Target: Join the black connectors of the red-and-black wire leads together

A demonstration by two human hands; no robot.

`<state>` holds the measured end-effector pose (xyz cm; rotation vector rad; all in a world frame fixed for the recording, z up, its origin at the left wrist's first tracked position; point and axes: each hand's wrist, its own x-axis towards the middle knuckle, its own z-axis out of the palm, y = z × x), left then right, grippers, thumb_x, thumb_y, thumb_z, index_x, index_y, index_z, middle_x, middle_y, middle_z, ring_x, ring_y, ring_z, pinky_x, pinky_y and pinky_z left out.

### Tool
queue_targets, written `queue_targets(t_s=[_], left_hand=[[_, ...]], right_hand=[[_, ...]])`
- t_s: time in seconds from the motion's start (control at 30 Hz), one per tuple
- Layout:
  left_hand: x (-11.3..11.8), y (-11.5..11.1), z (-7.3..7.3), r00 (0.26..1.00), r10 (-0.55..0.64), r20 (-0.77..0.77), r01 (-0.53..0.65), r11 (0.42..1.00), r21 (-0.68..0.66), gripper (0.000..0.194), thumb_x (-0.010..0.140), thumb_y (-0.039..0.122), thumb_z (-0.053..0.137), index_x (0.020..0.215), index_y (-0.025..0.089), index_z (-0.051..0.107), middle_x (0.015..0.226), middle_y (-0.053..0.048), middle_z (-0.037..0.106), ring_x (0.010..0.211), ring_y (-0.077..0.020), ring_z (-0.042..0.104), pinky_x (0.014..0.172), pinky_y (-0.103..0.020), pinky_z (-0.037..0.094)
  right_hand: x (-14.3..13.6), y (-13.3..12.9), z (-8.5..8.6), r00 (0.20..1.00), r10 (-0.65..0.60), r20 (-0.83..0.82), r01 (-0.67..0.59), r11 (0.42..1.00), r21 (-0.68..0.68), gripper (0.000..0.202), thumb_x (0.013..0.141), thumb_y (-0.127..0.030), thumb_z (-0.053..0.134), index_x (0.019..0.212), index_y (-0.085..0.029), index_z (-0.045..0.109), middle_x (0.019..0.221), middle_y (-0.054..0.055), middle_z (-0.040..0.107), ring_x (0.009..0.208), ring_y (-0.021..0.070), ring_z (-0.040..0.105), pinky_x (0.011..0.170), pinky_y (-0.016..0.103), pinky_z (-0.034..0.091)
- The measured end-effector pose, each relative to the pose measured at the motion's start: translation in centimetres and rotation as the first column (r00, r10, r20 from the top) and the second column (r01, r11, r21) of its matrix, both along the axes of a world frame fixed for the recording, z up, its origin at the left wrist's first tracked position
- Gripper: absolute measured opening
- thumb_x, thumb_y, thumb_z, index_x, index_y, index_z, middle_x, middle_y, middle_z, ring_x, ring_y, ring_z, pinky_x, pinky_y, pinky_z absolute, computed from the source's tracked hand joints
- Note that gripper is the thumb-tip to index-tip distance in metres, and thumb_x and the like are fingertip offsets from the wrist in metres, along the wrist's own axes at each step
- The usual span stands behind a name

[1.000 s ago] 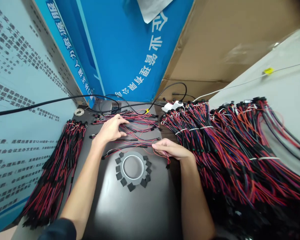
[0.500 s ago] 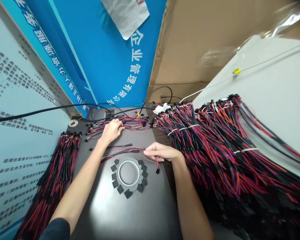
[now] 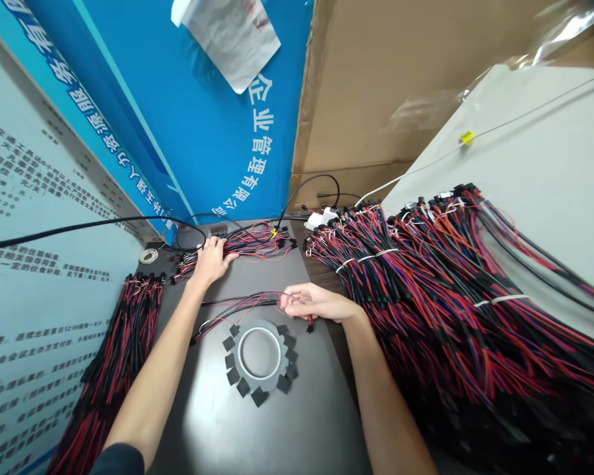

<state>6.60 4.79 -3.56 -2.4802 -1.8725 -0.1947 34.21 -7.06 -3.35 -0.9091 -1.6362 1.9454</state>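
Note:
My left hand (image 3: 212,262) rests on the left part of a pile of red and black wire harnesses (image 3: 260,243) at the back of the grey table. Its thumb is spread to the right, away from the bent fingers, whose tips are partly hidden among the wires. Closer to me, my right hand (image 3: 317,301) pinches a wire harness (image 3: 247,301) between thumb and fingers. The black-sleeved length stretches left from the grip, and a small connector (image 3: 310,324) hangs below the hand. A ring-shaped tape roll (image 3: 260,353) with black tabs around its edge lies in front of the hands.
Thick tied bundles of harnesses (image 3: 376,257) cover the right side. Another bundle (image 3: 123,336) lies along the left edge by the printed panel (image 3: 39,277). A black cable (image 3: 89,224) crosses at the back left. Blue board and cardboard (image 3: 356,99) stand behind.
My left hand has shifted left along the pile, its thumb now apart from the fingers. My right hand stays near the same spot with the harness. The view has tilted slightly.

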Motion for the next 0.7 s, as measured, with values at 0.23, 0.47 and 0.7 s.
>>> queue_targets(t_s=[0.23, 0.47, 0.7], left_hand=[[0.5, 0.3, -0.4, 0.996, -0.079, 0.045, 0.081, 0.996, -0.043, 0.041, 0.095, 0.037, 0.050, 0.131, 0.017, 0.050, 0.129, -0.017, 0.056, 0.123, -0.0320, 0.050, 0.104, -0.052, 0.038], [0.9, 0.6, -0.3, 0.981, -0.174, -0.088, 0.172, 0.984, -0.035, 0.046, 0.090, 0.012, 0.043, 0.136, 0.007, 0.044, 0.124, -0.020, 0.055, 0.121, -0.0320, 0.050, 0.107, -0.049, 0.036], [-0.4, 1.3, 1.7, 0.990, -0.141, -0.019, 0.133, 0.962, -0.239, 0.058, 0.068, 0.017, 0.063, 0.125, 0.013, 0.050, 0.126, -0.016, 0.051, 0.123, -0.0287, 0.050, 0.104, -0.037, 0.043]], right_hand=[[0.0, 0.3, -0.8, 0.999, -0.011, -0.034, 0.011, 1.000, 0.013, 0.048, 0.073, -0.050, 0.078, 0.099, -0.013, 0.062, 0.095, 0.004, 0.061, 0.083, 0.0100, 0.053, 0.066, 0.020, 0.043], [0.1, 0.2, -0.9, 0.998, -0.045, -0.048, 0.043, 0.998, -0.036, 0.050, 0.072, -0.049, 0.079, 0.101, -0.013, 0.061, 0.095, 0.004, 0.060, 0.084, 0.0099, 0.054, 0.066, 0.019, 0.044], [0.1, 0.2, -0.7, 0.997, -0.061, -0.041, 0.058, 0.995, -0.077, 0.052, 0.072, -0.051, 0.078, 0.104, -0.014, 0.061, 0.092, 0.004, 0.059, 0.073, 0.0077, 0.053, 0.056, 0.017, 0.044]])
